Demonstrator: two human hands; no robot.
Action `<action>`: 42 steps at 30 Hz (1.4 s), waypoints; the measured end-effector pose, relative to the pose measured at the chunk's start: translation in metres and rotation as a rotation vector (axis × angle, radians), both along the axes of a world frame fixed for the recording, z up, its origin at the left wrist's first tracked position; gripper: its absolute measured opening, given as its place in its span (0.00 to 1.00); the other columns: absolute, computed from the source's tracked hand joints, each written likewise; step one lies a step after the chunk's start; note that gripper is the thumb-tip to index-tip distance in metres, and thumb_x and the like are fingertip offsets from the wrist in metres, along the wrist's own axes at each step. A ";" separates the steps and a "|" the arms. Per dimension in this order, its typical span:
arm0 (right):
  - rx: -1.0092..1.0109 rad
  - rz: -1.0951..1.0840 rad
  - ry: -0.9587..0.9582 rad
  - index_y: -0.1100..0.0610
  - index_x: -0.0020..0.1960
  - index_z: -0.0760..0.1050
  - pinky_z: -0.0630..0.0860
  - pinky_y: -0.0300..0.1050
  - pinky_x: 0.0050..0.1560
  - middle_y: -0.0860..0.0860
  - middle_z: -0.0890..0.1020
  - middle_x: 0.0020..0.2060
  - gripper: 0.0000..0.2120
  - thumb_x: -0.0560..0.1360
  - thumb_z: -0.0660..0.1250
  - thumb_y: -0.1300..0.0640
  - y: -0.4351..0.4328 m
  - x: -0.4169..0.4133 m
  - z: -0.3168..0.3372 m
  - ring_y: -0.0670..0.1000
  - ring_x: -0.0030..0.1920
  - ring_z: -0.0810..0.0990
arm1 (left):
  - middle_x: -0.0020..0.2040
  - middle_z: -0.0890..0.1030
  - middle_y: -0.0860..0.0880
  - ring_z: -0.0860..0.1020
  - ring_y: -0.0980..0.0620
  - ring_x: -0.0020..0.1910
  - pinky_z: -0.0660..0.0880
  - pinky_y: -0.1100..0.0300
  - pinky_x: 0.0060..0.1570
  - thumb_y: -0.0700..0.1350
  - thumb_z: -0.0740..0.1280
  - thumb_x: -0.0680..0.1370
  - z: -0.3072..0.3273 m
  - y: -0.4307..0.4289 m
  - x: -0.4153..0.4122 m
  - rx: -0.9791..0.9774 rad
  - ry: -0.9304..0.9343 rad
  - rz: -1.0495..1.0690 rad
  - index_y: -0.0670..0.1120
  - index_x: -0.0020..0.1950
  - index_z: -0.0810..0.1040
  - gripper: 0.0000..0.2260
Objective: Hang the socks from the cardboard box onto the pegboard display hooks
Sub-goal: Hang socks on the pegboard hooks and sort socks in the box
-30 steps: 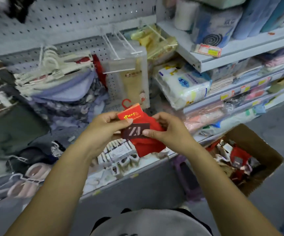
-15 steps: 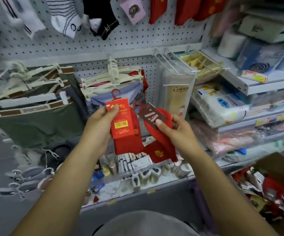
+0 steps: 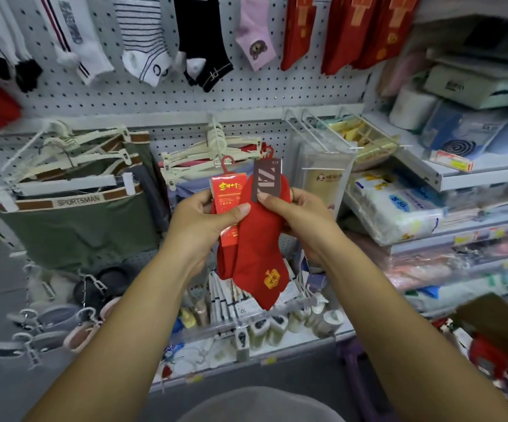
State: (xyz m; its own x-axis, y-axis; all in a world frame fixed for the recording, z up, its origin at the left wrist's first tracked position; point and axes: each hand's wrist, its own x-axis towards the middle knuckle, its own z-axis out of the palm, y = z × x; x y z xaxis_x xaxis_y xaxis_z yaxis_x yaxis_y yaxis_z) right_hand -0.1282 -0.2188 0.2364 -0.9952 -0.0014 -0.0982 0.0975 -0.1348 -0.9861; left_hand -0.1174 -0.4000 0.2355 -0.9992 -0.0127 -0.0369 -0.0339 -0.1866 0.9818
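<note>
Nearest, at the lower right, the cardboard box [image 3: 502, 318] stood open beside the person, with more red packs showing inside. Both hands were raised before the display. The left hand [image 3: 207, 220] pinched one red sock pair [image 3: 225, 257] by its red header card [image 3: 227, 190], thumb across the front. The right hand [image 3: 298, 214] pinched a second red sock pair [image 3: 259, 254] just below its dark card [image 3: 266, 178]. Held side by side with hanger hooks upward, they looked to me like they were being sorted before hanging. The red card bore yellow characters I could not read; the dark card showed slanted stripes like a "Z". Behind, a waistband [image 3: 77, 201] read SPORTSMAN. Farthest, the pegboard [image 3: 246, 92] carried a black sock [image 3: 207, 50] marked "PF" and hung red pairs [image 3: 347, 32], the likely destination.
</note>
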 end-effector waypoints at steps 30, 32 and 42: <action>0.146 0.802 0.605 0.52 0.56 0.80 0.84 0.50 0.48 0.54 0.87 0.48 0.05 0.80 0.70 0.56 -0.301 -0.064 0.134 0.52 0.48 0.87 | 0.47 0.87 0.51 0.86 0.50 0.46 0.83 0.52 0.48 0.40 0.67 0.82 0.098 -0.283 0.046 0.101 0.459 1.139 0.52 0.53 0.80 0.07; 0.142 0.813 0.618 0.51 0.52 0.80 0.81 0.40 0.38 0.49 0.87 0.43 0.02 0.80 0.70 0.55 -0.336 -0.069 0.141 0.45 0.41 0.85 | 0.50 0.87 0.48 0.85 0.47 0.49 0.82 0.48 0.53 0.41 0.68 0.82 0.101 -0.308 0.050 0.058 0.447 1.197 0.51 0.56 0.80 0.05; 0.198 0.710 0.664 0.58 0.50 0.80 0.83 0.59 0.51 0.54 0.87 0.43 0.08 0.79 0.71 0.53 -0.512 -0.120 0.175 0.55 0.46 0.87 | 0.44 0.88 0.50 0.87 0.51 0.44 0.84 0.54 0.43 0.48 0.71 0.81 0.158 -0.474 0.020 -0.128 0.518 1.244 0.51 0.50 0.82 0.02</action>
